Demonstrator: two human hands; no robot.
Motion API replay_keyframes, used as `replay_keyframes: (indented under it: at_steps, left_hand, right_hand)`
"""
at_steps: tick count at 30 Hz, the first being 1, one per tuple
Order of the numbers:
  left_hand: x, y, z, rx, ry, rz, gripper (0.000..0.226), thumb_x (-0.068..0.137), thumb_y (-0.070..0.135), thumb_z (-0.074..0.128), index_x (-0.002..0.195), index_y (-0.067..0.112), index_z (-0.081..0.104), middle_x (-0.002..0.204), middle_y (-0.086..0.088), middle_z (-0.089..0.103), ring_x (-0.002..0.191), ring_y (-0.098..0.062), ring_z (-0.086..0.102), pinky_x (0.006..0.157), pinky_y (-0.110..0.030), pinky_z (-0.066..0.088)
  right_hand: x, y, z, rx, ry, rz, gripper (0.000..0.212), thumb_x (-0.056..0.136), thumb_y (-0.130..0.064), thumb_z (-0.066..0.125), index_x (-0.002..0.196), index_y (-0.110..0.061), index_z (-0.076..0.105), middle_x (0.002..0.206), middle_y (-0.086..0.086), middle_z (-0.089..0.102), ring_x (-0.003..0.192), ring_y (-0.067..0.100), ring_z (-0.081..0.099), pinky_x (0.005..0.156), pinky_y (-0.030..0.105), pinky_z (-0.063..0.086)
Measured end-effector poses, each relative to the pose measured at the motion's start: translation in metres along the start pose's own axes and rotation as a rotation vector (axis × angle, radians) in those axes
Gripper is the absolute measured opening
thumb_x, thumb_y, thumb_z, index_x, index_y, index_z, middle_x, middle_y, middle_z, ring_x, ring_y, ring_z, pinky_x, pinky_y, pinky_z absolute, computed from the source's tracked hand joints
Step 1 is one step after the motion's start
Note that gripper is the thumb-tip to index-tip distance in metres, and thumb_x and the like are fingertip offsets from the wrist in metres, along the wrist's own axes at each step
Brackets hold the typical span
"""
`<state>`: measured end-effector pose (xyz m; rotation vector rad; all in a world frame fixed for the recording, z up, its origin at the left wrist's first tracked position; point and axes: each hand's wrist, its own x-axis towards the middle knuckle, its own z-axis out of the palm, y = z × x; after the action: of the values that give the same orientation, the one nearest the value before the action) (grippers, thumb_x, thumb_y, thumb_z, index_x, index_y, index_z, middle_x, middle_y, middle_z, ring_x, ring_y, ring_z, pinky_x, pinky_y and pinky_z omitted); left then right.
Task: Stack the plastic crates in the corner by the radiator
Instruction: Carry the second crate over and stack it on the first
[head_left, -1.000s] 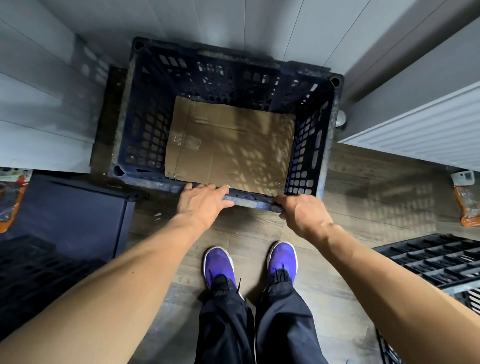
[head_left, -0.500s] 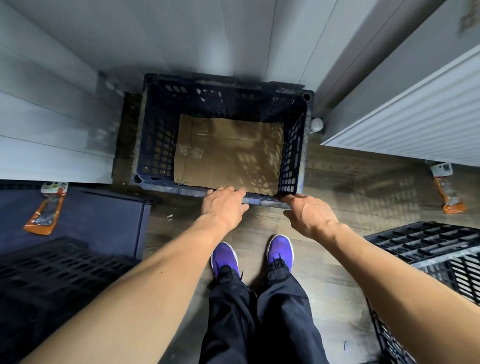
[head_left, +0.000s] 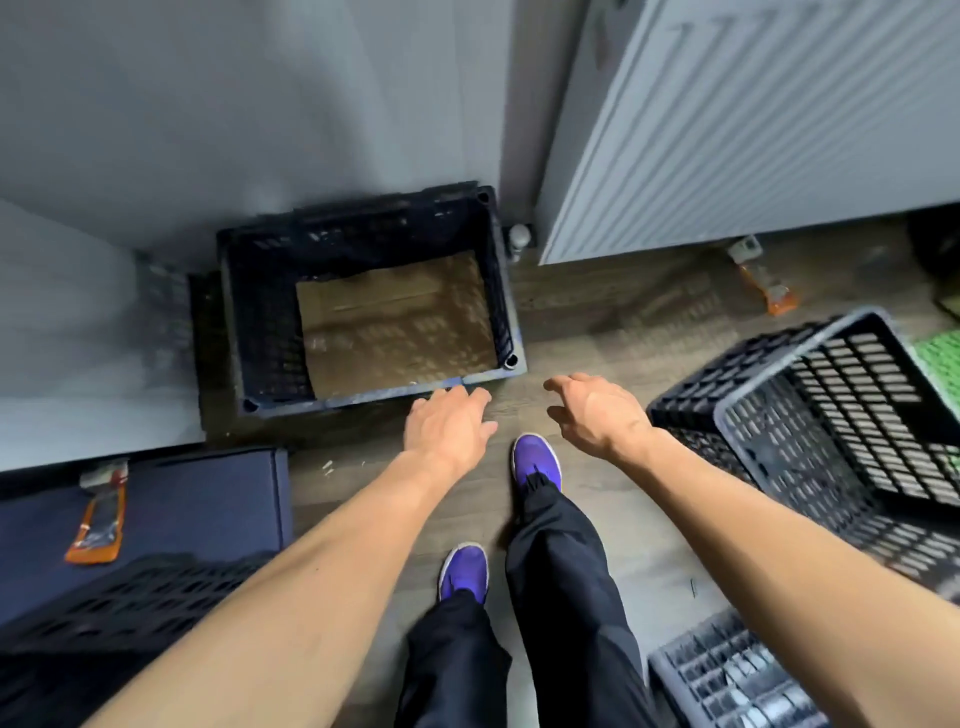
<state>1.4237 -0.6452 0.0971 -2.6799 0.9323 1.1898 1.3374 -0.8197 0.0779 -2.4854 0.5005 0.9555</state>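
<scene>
Head view: the left hand and right hand are seen spread and empty, just short of the near rim of the dark crate, which sits in the corner beside the radiator with cardboard lying inside. More crates are tipped on the floor to the right. These are judged stiff and light, best gripped by opposite rims.

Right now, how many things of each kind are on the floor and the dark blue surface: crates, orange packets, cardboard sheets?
Plastic crates: 4 (corner crate, tilted crate, bottom-right, bottom-left)
Orange packets: 2 ()
Cardboard sheets: 1
Total: 7
</scene>
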Motion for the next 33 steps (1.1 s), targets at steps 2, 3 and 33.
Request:
replay_keyframes:
  at_steps: [2,3,33]
  left_hand:
    - [-0.019,0.010,-0.001,0.037,0.020,0.061,0.043,0.100,0.043,0.045,0.139,0.025,0.045,0.130,-0.005,0.055,0.121,-0.028,0.049,0.098,-0.042,0.039]
    - [-0.029,0.014,0.000,0.051,0.035,0.088,0.043,0.099,0.043,0.045,0.139,0.025,0.045,0.130,-0.005,0.055,0.121,-0.028,0.049,0.098,-0.042,0.040]
    - [-0.220,0.272,0.218,0.525,-0.150,0.841,0.043,0.097,0.042,0.049,0.135,0.023,0.046,0.127,-0.003,0.054,0.120,-0.026,0.048,0.094,-0.038,0.038]
  right_hand:
    - [-0.027,-0.003,0.005,0.040,0.023,0.045,0.045,0.097,-0.032,0.050,0.140,-0.020,0.046,0.134,0.010,0.054,0.124,0.032,0.050,0.098,0.041,0.045]
    - [-0.039,-0.004,0.007,0.059,0.040,0.063,0.046,0.096,-0.032,0.051,0.140,-0.020,0.045,0.134,0.010,0.054,0.124,0.032,0.050,0.098,0.041,0.044]
    - [-0.419,0.148,0.290,0.643,0.174,0.708,0.049,0.099,-0.031,0.048,0.146,-0.021,0.040,0.143,0.009,0.048,0.132,0.029,0.042,0.103,0.042,0.041]
